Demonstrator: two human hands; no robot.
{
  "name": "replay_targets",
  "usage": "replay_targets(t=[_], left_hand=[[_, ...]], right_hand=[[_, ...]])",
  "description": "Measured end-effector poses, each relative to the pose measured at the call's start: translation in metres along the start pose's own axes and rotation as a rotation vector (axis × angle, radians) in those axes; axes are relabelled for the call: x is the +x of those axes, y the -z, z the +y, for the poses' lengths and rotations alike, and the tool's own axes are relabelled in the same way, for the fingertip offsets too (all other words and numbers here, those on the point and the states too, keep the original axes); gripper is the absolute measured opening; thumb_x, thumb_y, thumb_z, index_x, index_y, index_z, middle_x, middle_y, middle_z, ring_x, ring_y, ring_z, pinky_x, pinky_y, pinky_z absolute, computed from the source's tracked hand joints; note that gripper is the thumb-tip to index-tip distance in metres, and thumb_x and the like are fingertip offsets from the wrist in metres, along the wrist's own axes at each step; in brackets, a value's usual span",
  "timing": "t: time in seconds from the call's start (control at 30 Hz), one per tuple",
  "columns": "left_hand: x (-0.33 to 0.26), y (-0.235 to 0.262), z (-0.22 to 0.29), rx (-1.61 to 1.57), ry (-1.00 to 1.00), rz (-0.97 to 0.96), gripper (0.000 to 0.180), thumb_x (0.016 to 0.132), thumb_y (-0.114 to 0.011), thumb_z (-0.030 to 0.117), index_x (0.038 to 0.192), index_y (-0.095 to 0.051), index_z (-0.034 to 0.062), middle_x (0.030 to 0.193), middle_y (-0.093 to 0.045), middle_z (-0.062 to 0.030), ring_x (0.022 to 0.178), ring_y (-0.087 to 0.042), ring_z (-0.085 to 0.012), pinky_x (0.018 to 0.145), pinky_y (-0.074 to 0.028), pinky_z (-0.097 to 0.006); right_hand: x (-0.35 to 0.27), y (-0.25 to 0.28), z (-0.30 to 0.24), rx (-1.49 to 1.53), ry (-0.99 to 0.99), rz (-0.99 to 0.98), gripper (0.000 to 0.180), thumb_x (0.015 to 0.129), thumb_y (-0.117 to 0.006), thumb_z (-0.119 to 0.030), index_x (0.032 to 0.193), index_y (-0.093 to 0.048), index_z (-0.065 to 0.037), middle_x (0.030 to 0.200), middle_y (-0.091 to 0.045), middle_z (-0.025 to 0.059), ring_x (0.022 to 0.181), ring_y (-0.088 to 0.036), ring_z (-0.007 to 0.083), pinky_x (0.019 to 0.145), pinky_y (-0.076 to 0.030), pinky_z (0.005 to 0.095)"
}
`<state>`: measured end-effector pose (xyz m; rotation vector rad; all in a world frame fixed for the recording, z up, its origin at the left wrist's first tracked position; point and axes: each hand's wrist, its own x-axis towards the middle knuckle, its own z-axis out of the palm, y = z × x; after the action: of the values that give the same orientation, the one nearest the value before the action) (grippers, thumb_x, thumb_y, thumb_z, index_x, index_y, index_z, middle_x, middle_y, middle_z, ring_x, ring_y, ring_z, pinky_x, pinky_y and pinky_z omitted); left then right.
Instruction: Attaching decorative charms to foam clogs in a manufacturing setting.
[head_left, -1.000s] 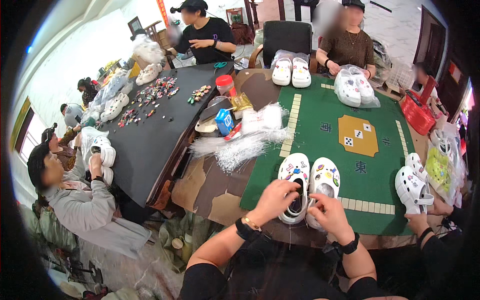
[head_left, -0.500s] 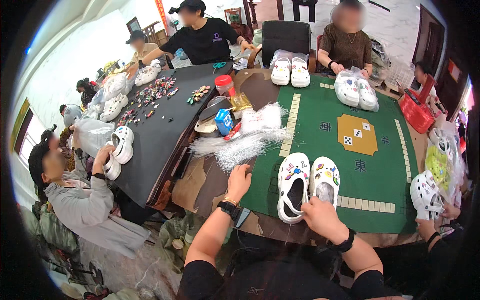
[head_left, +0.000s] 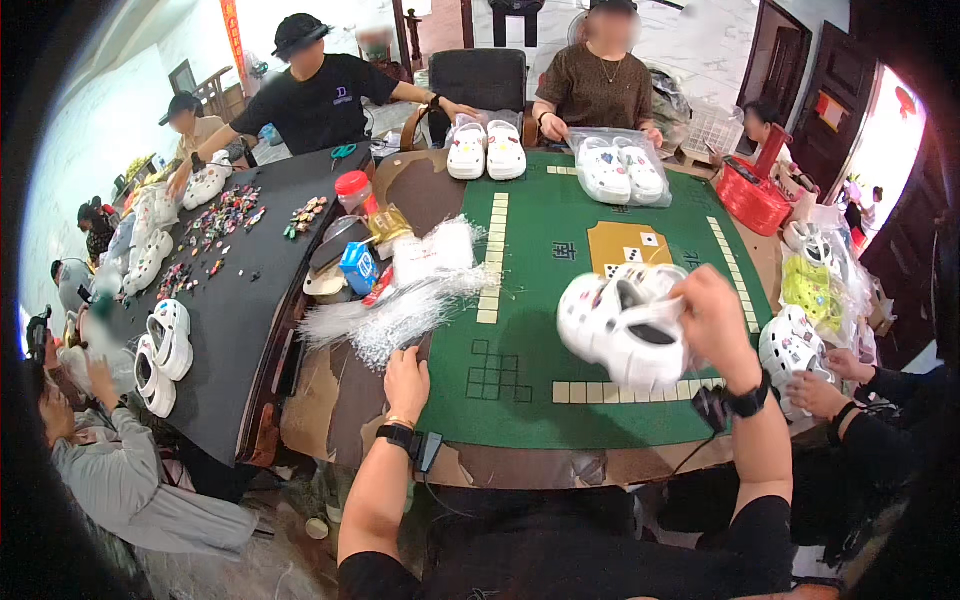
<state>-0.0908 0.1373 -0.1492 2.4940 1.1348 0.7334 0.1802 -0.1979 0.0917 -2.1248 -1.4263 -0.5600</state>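
Observation:
My right hand point(head_left: 712, 322) grips a pair of white clogs point(head_left: 640, 345) by their heel ends, raised and tilted above the green game mat point(head_left: 480, 405). Colourful charms dot the clogs' uppers, partly turned from sight. My left hand point(head_left: 407, 382) rests at the mat's left edge, fingers loosely apart and holding nothing. Just beyond its fingertips lies a bundle of thin white plastic strands point(head_left: 385, 325).
Beyond the bundle are a blue box point(head_left: 358, 267) and a red-lidded jar point(head_left: 352, 188). Loose charms point(head_left: 225, 215) and clogs point(head_left: 165, 350) cover parts of the black table. White clogs point(head_left: 487, 150) stand at the far edge; a co-worker handles bagged clogs point(head_left: 620, 170). Another person's hands point(head_left: 825, 385) are at right.
My right hand has lifted the pair of clogs off the mat and carried it right. The view has turned rightward. The far co-worker's clogs now lie flatter in their bag.

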Motion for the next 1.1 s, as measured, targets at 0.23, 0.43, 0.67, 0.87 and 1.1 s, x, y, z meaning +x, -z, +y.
replay_targets(t=[0.23,0.43,0.67,0.87,1.1], left_hand=[[0.001,0.003,0.001,-0.003,0.009,-0.011,0.027,0.085,-0.064,0.018,0.110,-0.065,0.0095,0.104,-0.061,-0.0144,0.097,-0.061,-0.0345,0.082,-0.051,-0.045],[0.018,-0.001,-0.012,-0.073,0.076,-0.053,0.018,0.084,-0.066,0.020,0.097,-0.069,0.0084,0.097,-0.065,-0.0145,0.092,-0.063,-0.0339,0.081,-0.051,-0.044],[0.041,0.005,-0.009,0.084,0.075,-0.166,0.016,0.079,-0.064,0.019,0.081,-0.073,0.0057,0.085,-0.069,-0.0183,0.082,-0.066,-0.0374,0.076,-0.053,-0.047],[0.047,0.006,-0.005,0.141,0.056,-0.207,0.017,0.079,-0.061,0.017,0.080,-0.072,0.0048,0.085,-0.068,-0.0208,0.080,-0.067,-0.0392,0.076,-0.054,-0.048],[0.049,0.015,-0.010,-0.050,-0.021,-0.078,0.016,0.081,-0.058,0.015,0.084,-0.067,0.0016,0.086,-0.066,-0.0214,0.077,-0.063,-0.0445,0.075,-0.051,-0.051]], right_hand=[[0.005,-0.009,0.093,-0.286,-0.039,0.258,0.019,0.075,-0.062,0.003,0.091,-0.065,-0.006,0.090,-0.060,0.0125,0.086,-0.058,0.0353,0.075,-0.045,0.0451],[-0.089,-0.093,0.147,-0.459,-0.270,-0.274,0.053,0.073,-0.067,0.001,0.123,-0.055,-0.009,0.121,-0.052,0.0171,0.116,-0.050,0.0379,0.095,-0.043,0.0496],[-0.111,-0.096,0.113,-0.360,-0.253,-0.016,0.063,0.073,-0.066,0.004,0.133,-0.048,-0.004,0.142,-0.038,0.0222,0.133,-0.036,0.0411,0.109,-0.033,0.0492],[-0.117,-0.087,0.065,-0.133,-0.190,0.046,0.049,0.075,-0.062,0.005,0.122,-0.054,-0.003,0.137,-0.043,0.0213,0.126,-0.042,0.0411,0.106,-0.034,0.0490],[-0.133,-0.092,0.024,0.139,-0.194,0.020,0.037,0.077,-0.061,0.006,0.113,-0.059,-0.002,0.132,-0.049,0.0204,0.113,-0.053,0.0358,0.096,-0.044,0.0429]])
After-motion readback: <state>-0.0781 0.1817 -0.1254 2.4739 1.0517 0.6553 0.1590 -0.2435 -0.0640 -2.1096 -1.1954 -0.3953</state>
